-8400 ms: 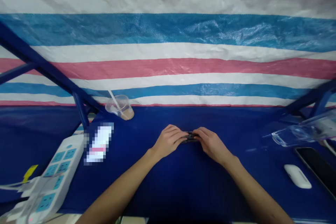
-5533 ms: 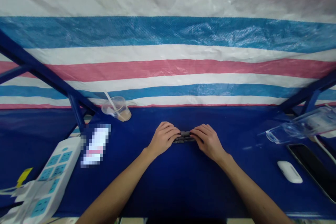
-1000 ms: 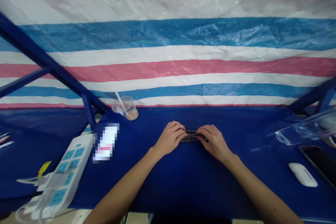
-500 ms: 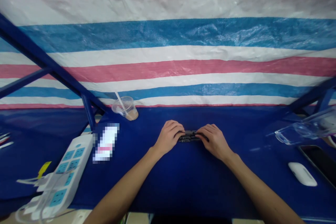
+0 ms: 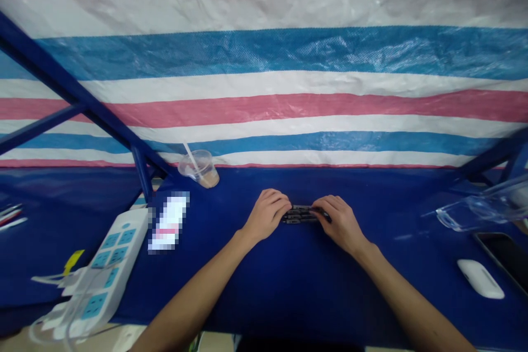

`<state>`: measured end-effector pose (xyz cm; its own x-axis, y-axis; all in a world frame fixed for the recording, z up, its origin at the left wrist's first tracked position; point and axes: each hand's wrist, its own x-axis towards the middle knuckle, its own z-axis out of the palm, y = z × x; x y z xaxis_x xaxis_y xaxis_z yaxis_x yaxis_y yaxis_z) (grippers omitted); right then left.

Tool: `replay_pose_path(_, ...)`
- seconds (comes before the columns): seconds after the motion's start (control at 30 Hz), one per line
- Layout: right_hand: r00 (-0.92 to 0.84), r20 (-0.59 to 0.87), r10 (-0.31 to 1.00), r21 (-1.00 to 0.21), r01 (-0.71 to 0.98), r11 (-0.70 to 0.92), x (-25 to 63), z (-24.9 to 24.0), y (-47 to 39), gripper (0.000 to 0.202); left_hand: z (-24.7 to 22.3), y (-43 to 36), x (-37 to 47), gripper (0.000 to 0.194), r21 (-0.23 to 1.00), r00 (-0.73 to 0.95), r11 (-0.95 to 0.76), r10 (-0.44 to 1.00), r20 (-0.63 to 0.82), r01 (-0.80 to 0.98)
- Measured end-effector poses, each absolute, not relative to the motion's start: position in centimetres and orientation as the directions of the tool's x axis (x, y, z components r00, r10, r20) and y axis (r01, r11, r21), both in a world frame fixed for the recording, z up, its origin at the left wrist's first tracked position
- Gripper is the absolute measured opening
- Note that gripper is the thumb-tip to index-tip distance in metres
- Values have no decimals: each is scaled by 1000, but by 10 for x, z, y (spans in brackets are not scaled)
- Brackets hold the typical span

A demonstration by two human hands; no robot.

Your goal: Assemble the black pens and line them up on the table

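1. Slim, black, rod-like pens (image 5: 300, 214) lie side by side on the smooth blue table (image 5: 297, 280).
2. Left hand (image 5: 269, 213) grips their nine-o'clock end; right hand (image 5: 337, 216), three-o'clock.
3. Ten o'clock: clear plastic cup (image 5: 208, 178).

Before me, the slim sticks (image 5: 300, 214) are black and grey on a deep blue desk (image 5: 289, 286). Behind them I see a sheet (image 5: 264, 55) striped red, white, blue and pink. Left of the sticks, the power strip (image 5: 108, 265) is white with light-blue sockets (image 5: 96, 304); right of them, a case (image 5: 480, 279) is white and a phone (image 5: 504, 256) black.
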<state>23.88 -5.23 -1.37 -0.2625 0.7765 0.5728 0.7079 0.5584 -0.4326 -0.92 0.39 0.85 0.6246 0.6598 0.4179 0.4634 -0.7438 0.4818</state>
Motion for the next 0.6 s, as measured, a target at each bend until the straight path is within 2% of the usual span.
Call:
replay_pose_path(0.33,-308,504,807,-432,719,544,242,-17,-51,15,6,6,-9,19,463,609,-791,606,511,399)
replay_pose_path(0.6,-311,509,802,-427,718,550,241,-12,-51,21,4,7,-9,17,435,602,-821,569,560,371)
